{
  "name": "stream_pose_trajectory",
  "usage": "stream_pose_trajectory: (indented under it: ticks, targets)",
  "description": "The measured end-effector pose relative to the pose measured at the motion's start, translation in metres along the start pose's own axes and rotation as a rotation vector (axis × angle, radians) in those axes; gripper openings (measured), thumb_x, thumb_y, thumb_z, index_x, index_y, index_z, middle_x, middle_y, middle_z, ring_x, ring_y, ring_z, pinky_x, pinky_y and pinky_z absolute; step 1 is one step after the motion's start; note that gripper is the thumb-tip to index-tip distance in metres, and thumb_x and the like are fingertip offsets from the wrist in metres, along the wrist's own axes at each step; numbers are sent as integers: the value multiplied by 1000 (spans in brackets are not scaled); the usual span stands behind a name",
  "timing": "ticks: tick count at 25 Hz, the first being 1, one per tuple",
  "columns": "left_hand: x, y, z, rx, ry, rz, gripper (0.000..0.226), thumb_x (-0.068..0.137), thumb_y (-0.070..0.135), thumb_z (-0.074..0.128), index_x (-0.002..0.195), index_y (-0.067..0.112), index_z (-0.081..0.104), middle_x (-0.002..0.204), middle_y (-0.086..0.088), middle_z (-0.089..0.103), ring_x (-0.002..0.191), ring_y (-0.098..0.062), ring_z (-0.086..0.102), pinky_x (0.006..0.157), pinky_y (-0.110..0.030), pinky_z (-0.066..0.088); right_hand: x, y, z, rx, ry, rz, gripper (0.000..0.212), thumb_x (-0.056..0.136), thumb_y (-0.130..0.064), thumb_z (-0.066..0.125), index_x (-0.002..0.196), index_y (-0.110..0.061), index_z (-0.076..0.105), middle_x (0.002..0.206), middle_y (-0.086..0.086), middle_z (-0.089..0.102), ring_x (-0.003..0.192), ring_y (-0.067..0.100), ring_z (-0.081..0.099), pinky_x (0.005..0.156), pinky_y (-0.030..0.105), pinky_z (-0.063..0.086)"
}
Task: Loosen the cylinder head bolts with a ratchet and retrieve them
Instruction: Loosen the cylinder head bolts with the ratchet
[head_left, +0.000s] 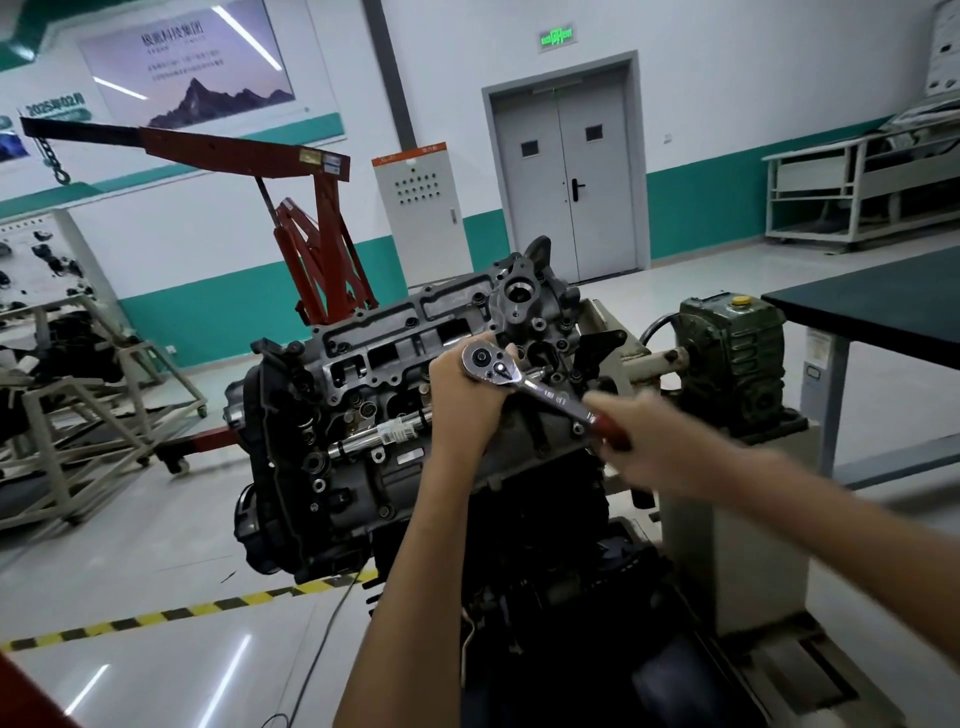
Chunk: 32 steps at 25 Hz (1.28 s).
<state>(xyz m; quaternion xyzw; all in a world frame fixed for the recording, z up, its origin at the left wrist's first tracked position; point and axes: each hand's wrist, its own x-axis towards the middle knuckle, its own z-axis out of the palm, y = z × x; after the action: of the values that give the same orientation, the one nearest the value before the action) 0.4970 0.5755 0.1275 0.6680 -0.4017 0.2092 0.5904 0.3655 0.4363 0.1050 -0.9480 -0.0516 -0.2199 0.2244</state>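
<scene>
A dark grey cylinder head (395, 364) sits tilted on an engine held by a stand. A chrome ratchet (524, 382) with a red handle lies over the head's right part. My left hand (467, 395) wraps around the ratchet's round head from below and steadies it. My right hand (634, 436), blurred by motion, grips the red handle end. The bolt under the ratchet head is hidden by my left hand. Several small bolts (410, 323) show along the head's upper edge. A chrome extension bar (379, 434) rests across the head's lower left.
A red engine crane (311, 228) stands behind the engine. A green gearbox (732, 358) of the stand is on the right, next to a dark-topped table (872, 306). Frames with engine parts (67, 395) stand at left. Yellow-black floor tape (171, 613) runs below.
</scene>
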Motion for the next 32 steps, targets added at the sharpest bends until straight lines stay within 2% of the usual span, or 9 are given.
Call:
stream_pose_trajectory:
  ticks: [4,8,12,18,21,24,27,30,32]
  targets:
    - [0,-5,-8,-31,-32,8,41,83,-6,62,55,14,40,53,3,38,54,-9,31,52,-27,28,27,15,-38,-361,19,-94,17,81,-7,55,87,-19,44,60,-9,47,52,4,49,50,19,43]
    - [-18,0,7,-19,123,5,45,81,-5,67,66,27,40,57,13,41,53,-2,36,53,-18,33,-10,-10,41,116,169,91,21,77,-5,58,88,-18,46,58,-6,46,46,3,43,43,14,33]
    - [-17,-1,13,-111,209,-4,39,89,1,64,67,21,38,61,10,35,57,-5,31,57,-23,34,-16,-62,106,495,303,209,17,72,-8,54,84,-19,47,57,-7,51,43,6,48,46,17,40]
    - [2,-3,-5,8,-54,-8,45,84,-4,63,53,14,36,53,6,35,55,-10,30,54,-28,29,5,3,-11,-20,-51,-22,33,77,-2,57,75,-33,43,63,-6,54,52,7,55,49,17,43]
    - [3,-4,-11,8,-88,0,43,80,-7,62,53,17,37,53,7,37,53,-7,29,52,-25,27,25,16,-36,-317,-9,-76,27,79,-9,57,76,-30,41,63,-7,52,57,9,55,55,24,47]
    - [-10,-4,-4,13,35,22,40,81,-7,63,62,20,41,58,8,42,55,-4,35,54,-23,31,5,5,6,-25,49,-7,28,76,-3,57,74,-26,42,61,-3,53,51,11,53,50,22,42]
    - [-21,1,13,-37,122,36,41,85,-3,66,71,28,42,60,14,43,55,0,38,55,-12,33,-17,-29,67,333,291,140,29,72,-2,58,70,-25,41,53,-7,46,43,6,45,44,14,33]
    - [-14,-2,15,-130,164,-14,41,90,2,63,66,23,37,59,12,34,57,-7,30,58,-27,33,-14,-68,110,601,339,185,21,71,-3,55,79,-22,48,53,-10,47,42,5,49,43,9,34]
    - [-8,-5,11,-154,135,-40,46,90,3,64,60,20,33,58,6,28,59,-16,25,59,-35,27,-14,-63,102,545,304,167,21,71,-4,55,79,-21,46,55,-8,47,42,7,47,44,7,32]
